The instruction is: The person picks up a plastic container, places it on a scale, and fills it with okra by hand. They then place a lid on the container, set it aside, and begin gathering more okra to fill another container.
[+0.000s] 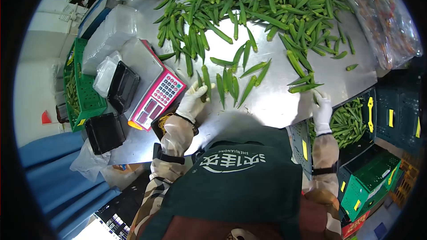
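Note:
A large heap of green okra (267, 0) covers the back of the metal table (275, 106), with loose pods spread nearer the front. My left hand (193, 100), in a white glove, has its fingers closed round okra pods (206, 80) that point away from me, beside the pink scale. On the right, my gloved right hand (321, 106) reaches over the table edge, its fingertips at an okra pod (305, 88) lying flat. Whether those fingers grip the pod cannot be made out. Several pods (229, 82) lie roughly side by side between the hands.
A pink scale (162, 91), black trays (123, 87) and stacked clear trays (109, 31) stand left. Green crates (82, 84) are at far left and lower right (367, 182). A crate of okra (347, 124) sits beside my right hand. Plastic-wrapped goods (382, 18) lie back right.

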Available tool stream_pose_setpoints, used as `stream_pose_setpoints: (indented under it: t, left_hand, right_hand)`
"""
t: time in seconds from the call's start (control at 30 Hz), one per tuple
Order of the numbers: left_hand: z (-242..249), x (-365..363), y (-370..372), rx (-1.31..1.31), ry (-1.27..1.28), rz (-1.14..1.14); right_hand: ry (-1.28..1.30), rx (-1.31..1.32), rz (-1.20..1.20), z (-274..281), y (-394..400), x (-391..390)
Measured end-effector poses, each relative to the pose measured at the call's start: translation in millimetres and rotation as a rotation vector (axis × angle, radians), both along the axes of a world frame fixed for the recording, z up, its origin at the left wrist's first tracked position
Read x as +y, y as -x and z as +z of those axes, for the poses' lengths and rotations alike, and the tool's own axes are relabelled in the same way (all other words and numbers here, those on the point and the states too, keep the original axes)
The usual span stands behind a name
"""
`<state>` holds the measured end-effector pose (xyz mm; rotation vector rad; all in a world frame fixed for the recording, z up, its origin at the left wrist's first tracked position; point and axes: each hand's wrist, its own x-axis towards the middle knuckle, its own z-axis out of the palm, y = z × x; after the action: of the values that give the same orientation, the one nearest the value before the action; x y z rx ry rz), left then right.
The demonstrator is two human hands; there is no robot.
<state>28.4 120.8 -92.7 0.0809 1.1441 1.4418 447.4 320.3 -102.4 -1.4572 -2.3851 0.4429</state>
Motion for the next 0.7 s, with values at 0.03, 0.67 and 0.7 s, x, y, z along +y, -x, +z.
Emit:
stream_pose_setpoints:
  t: [0.03,0.67,0.7]
  left_hand:
    - [2.7,-1.3,-2.4,-0.040,-0.042,-0.019]
    - [-3.1,23.9,-15.6,0.437,0.232,0.012]
    - [-10.2,25.6,-17.7,0.533,0.329,-0.015]
  right_hand:
    - [-0.074,-0.026,0.039,-8.9,9.5,4.2]
    - [0.196,0.340,-0.208,-19.4,28.5,29.8]
    - [0.103,0.202,-0.136,-30.9,33.0,27.7]
